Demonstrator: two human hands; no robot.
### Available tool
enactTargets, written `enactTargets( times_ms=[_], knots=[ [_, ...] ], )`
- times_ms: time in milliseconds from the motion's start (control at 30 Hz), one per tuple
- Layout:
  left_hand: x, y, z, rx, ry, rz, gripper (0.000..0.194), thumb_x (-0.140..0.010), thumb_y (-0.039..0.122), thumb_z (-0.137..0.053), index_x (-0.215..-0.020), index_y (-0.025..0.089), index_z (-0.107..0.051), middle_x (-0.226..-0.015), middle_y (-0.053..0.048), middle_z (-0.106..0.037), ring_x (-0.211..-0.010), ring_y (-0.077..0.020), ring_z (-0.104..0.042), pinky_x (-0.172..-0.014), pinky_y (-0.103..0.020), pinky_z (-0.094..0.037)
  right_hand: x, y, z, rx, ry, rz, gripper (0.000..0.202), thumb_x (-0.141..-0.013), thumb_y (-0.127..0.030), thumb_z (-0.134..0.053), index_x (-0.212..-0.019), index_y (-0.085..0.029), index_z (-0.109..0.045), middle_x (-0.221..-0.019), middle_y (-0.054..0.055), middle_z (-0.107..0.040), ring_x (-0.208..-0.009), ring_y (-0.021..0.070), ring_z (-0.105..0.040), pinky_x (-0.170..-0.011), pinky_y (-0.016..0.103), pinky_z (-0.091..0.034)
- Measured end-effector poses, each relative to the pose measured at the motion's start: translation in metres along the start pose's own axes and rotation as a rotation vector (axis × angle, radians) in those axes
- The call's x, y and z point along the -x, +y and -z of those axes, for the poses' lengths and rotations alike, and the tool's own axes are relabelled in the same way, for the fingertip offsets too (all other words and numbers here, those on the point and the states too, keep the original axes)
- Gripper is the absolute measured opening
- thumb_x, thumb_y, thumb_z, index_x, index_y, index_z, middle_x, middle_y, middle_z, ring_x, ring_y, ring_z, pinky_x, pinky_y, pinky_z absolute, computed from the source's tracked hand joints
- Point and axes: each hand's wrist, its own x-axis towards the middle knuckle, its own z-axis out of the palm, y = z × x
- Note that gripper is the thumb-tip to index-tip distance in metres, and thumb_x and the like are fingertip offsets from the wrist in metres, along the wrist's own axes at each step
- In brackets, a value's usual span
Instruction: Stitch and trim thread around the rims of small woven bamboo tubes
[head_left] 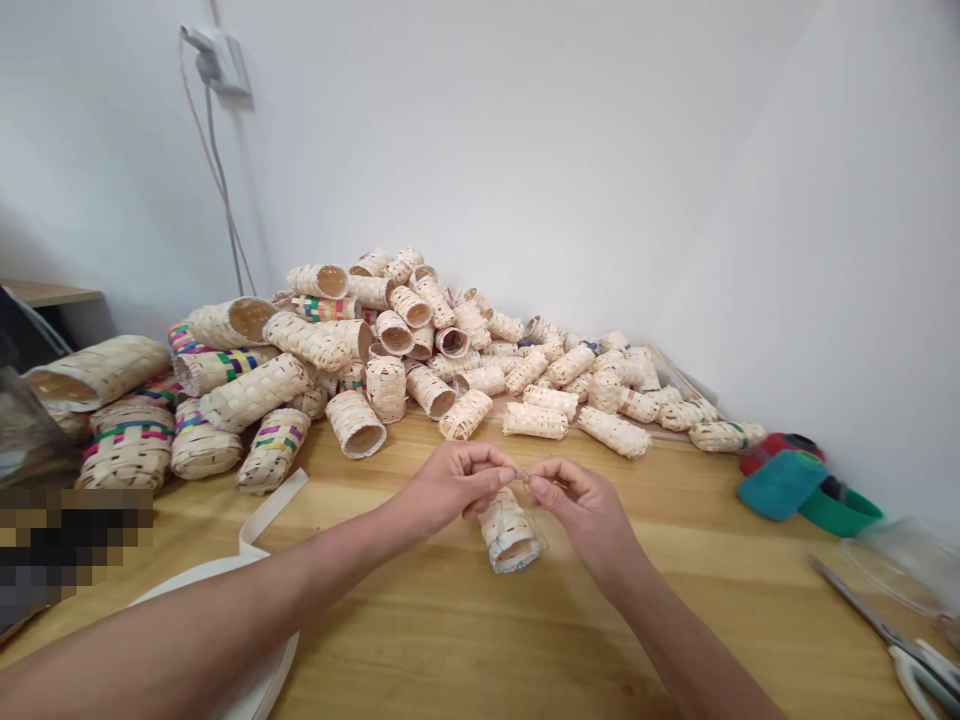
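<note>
My left hand point(463, 482) and my right hand point(576, 494) come together over the table, thumbs and forefingers pinched almost tip to tip. A fine thread point(543, 532) loops up from the work toward the fingers; whether a needle is there too is too small to tell. Just below the hands lies a small woven cylinder basket point(510, 532), its open end toward me and blue-green stitching along its rim. The left hand partly covers its far end.
Many woven baskets point(386, 388) are heaped against the wall. At left lies a white strip roll point(271, 668). On the right are a teal thread cone point(782, 487), a green tape roll point(844, 512), scissors point(874, 618) and a clear plastic bag point(904, 560).
</note>
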Motion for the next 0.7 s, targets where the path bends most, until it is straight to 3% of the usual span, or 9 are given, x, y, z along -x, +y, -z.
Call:
enactTargets(
  times_ms=[500, 600, 700],
  knots=[
    [0.000, 0.002, -0.001, -0.015, 0.037, 0.063, 0.030, -0.076, 0.041, -0.063, -0.085, 0.012, -0.064, -0.043, 0.008, -0.041, -0.039, -0.0044, -0.031, -0.042, -0.018, -0.022, -0.004, 0.001, 0.007, -0.028, 0.114, -0.020, 0.028, -0.076, -0.046, -0.063, -0.080, -0.018, -0.064, -0.065, 0.001, -0.060, -0.062, 0.0164, -0.054, -0.062, 0.028, -0.045],
    [0.000, 0.001, 0.000, -0.001, 0.027, 0.065, 0.030, -0.076, 0.041, -0.062, -0.086, 0.012, -0.064, -0.044, 0.008, -0.042, -0.039, -0.0045, -0.032, -0.042, -0.018, -0.023, -0.005, -0.002, 0.011, 0.116, 0.074, 0.015, 0.025, -0.080, -0.042, -0.058, -0.086, -0.019, -0.066, -0.068, 0.001, -0.061, -0.062, 0.0167, -0.055, -0.061, 0.029, -0.043],
    [-0.001, 0.002, 0.001, 0.037, 0.039, 0.060, 0.029, -0.076, 0.040, -0.061, -0.085, 0.012, -0.063, -0.044, 0.008, -0.042, -0.039, -0.0045, -0.031, -0.042, -0.018, -0.023, -0.007, -0.005, 0.020, 0.382, -0.049, 0.126, 0.020, -0.084, -0.034, -0.054, -0.079, -0.021, -0.067, -0.071, 0.002, -0.060, -0.068, 0.0182, -0.055, -0.063, 0.030, -0.040]
  ],
)
